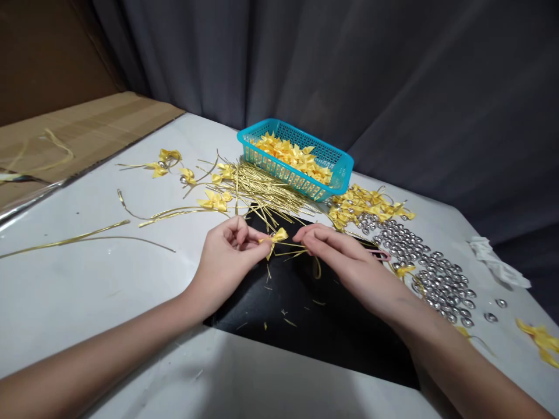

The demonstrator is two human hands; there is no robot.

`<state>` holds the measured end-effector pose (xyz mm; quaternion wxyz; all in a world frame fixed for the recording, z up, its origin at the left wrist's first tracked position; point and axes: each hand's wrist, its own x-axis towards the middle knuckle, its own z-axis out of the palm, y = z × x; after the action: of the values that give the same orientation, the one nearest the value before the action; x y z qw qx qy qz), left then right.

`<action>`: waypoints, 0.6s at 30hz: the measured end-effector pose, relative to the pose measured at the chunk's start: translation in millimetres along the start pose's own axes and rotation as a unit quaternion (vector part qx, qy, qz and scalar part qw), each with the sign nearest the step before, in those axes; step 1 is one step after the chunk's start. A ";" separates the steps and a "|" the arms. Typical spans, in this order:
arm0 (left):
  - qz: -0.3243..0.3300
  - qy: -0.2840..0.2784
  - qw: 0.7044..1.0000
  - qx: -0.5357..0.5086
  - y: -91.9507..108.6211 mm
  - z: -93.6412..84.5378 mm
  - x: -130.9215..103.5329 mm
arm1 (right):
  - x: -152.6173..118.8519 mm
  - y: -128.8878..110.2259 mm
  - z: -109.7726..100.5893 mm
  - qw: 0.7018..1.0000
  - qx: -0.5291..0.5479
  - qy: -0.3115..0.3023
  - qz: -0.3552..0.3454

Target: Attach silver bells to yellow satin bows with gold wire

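Note:
Above a black mat (279, 314), my left hand (238, 247) pinches a small yellow ribbon bow (278, 235) between thumb and fingertips. Thin gold cord (290, 247) runs from the bow across to my right hand (334, 244), whose thumb and fingers are closed on it. A loop of the cord hangs below the right fingertips. Small cord scraps lie on the mat. A pink-handled tool (381, 255) shows partly behind my right hand; its kind is hidden.
A teal basket (299, 123) of yellow bows stands behind a pile of gold cords (266, 189). To the right lie finished-looking bows (367, 203), many silver domed pieces (445, 279) and crumpled white tissue (500, 262). Cardboard (87, 131) covers the left rear.

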<state>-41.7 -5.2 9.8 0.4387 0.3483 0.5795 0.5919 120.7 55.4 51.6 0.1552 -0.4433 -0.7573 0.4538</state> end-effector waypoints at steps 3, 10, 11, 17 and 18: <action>0.005 -0.001 1.000 0.000 1.6 -0.1 1.1 | 0.2 -3.7 -12.2 0.996 0.040 -0.076 0.032; 0.001 -0.034 0.999 -0.014 -0.9 -0.4 -1.8 | 3.9 4.2 -0.2 0.999 -0.035 -0.037 0.018; -0.002 -0.044 0.999 -0.020 -1.6 -0.2 -2.7 | 5.0 6.1 4.5 0.998 -0.050 -0.023 0.000; 0.000 -0.054 0.998 -0.029 -4.5 2.1 -5.1 | 10.6 12.4 12.6 0.998 -0.045 -0.022 -0.029; 0.002 -0.052 0.998 -0.029 -4.7 2.5 -4.6 | 10.6 12.1 10.0 0.998 -0.048 -0.028 -0.017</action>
<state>-37.2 -8.8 5.8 0.4771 0.3666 0.5380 0.5905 114.8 60.9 34.4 0.1205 -0.4245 -0.7896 0.4264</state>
